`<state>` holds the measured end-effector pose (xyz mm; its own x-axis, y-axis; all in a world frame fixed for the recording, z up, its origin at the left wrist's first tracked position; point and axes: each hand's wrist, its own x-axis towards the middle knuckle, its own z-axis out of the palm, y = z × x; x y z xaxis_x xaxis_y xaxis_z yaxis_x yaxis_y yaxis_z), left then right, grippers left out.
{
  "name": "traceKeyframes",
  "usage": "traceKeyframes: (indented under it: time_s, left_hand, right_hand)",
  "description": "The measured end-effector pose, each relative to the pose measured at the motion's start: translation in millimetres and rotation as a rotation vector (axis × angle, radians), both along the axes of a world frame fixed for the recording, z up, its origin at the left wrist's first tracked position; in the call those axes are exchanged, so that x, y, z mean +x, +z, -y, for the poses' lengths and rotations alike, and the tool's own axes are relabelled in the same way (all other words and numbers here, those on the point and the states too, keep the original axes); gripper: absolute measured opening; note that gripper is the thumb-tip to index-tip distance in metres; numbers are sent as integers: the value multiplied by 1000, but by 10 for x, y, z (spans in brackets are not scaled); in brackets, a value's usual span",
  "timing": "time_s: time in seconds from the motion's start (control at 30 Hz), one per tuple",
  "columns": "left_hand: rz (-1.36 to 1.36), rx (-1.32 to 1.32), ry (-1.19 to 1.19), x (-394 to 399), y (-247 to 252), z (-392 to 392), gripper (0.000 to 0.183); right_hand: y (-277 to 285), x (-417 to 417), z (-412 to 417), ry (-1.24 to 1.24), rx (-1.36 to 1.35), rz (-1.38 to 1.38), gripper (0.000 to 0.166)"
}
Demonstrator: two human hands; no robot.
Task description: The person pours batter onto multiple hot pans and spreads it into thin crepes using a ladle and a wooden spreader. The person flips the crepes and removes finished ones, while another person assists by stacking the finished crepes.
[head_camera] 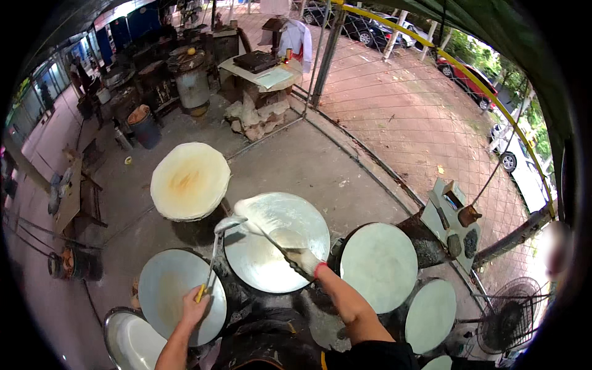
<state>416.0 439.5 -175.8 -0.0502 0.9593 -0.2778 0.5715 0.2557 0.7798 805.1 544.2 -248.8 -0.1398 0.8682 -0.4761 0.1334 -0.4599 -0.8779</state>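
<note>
My left hand [194, 303] grips the handle of a metal ladle [230, 223], which has a yellow piece near the grip. The ladle's bowl is over the left rim of the middle round griddle [273, 273]. White batter [252, 208] lies along that griddle's upper left side. In a whitish glove with a red band at the wrist, my right hand [303, 260] holds a long, thin spreading tool [276, 243] across the same griddle. Below my left hand is another round griddle [162, 282], with a brownish patch on its surface.
A stack of thin round flatbreads [189, 182] stands at the back left. Pale sheets cover the right griddle [379, 268] and a smaller one [431, 317]. A metal basin [132, 340] sits lower left, a fan [508, 317] lower right. Wire fencing [370, 111] borders the right side.
</note>
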Motion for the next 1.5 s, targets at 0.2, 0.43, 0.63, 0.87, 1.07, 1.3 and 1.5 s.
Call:
traceKeyframes:
  time_s: [0.2,0.43,0.63,0.87,1.07,1.3,1.5]
  left_hand:
    - [-469,12,-62,94,-623,9,22]
    - [-1027,377,-273,419,-582,150,22]
    - [-797,122,-172,502,-1032,306,32]
    - [-395,-134,91,1206,-371,814,36]
    - [-461,-195,-72,1414,-423,1365,40]
    - [-434,-133,-40,1570,-318,1437,42]
    - [-460,-63,-68,1572,-221,1522,44]
  right_hand:
    - [-75,400,-391,-321,200,-105,27]
    - [-71,570,-341,200,-182,-198,34]
    - [58,228,-863,233,-267,-77,28]
    - [-81,1174,-625,207,-425,-85,21]
    - [-284,522,-733,407,-24,-86,26]
    - [21,832,-633,-24,-156,-57,34]
    - [86,778,-270,530,-392,-159,32]
